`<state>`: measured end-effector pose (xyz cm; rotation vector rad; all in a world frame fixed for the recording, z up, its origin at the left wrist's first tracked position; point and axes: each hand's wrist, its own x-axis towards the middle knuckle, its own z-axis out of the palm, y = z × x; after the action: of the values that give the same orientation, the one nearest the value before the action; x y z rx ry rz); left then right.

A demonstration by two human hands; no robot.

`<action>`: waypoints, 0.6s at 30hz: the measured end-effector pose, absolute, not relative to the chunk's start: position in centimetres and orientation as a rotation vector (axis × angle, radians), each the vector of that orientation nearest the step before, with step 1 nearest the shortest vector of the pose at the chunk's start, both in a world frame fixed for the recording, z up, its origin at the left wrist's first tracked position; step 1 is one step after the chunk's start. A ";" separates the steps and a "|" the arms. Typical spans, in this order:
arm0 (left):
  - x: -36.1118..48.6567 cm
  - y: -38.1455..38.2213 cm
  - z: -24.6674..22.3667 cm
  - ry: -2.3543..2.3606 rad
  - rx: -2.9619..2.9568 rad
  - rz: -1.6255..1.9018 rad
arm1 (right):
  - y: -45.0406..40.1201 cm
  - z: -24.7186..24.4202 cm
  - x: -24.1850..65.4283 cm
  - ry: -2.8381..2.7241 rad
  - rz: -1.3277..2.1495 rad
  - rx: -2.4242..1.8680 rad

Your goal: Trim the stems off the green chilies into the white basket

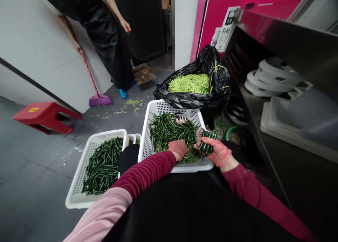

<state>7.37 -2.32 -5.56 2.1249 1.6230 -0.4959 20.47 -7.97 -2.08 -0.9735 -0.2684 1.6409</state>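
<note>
Both my hands wear thin reddish see-through gloves. My right hand point(218, 152) is closed around a bunch of green chili peppers point(207, 143), held over the right edge of a white perforated basket point(142, 143). Inside that basket, my left hand point(179, 149) reaches down among loose green chilies point(169, 127) with stems. Its fingers are curled, and the tips are hidden, so what they pinch cannot be made out. A second white basket point(75, 189), to the left and lower, holds more dark green chilies point(102, 166).
Behind the basket stands a black plastic bag point(182, 101) of pale green shreds point(190, 83). A co-worker point(97, 30) holds a purple broom point(100, 100) and a dustpan point(144, 74). A red stool point(39, 113) stands left; a metal shelf point(253, 125) borders the right.
</note>
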 end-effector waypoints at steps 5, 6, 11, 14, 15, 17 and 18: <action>6.5 -1.5 -5.5 1.704 1.972 -0.463 | -8.6 -3.3 19.9 -0.247 1.605 -1.044; 5.9 -1.5 -5.2 1.676 1.985 -0.420 | -8.7 -3.5 19.8 -0.254 1.597 -1.053; 2.5 -2.8 -2.3 1.503 2.177 -0.239 | -8.0 -4.2 17.8 -0.196 1.684 -1.179; 1.5 -3.6 -0.5 1.432 2.282 -0.207 | -7.2 -4.2 16.1 -0.181 1.739 -1.148; 1.3 -3.7 0.0 1.411 2.296 -0.206 | -7.0 -4.1 15.7 -0.210 1.756 -1.099; 1.1 -3.7 1.0 1.368 2.300 -0.228 | -6.9 -3.8 15.2 -0.290 1.793 -0.996; 1.0 -3.6 1.4 1.338 2.296 -0.250 | -6.9 -3.6 15.1 -0.331 1.805 -0.953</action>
<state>1.02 -3.63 1.39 2.2964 1.3381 -0.2505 15.08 -6.89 -3.62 -0.9526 -0.3309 1.8048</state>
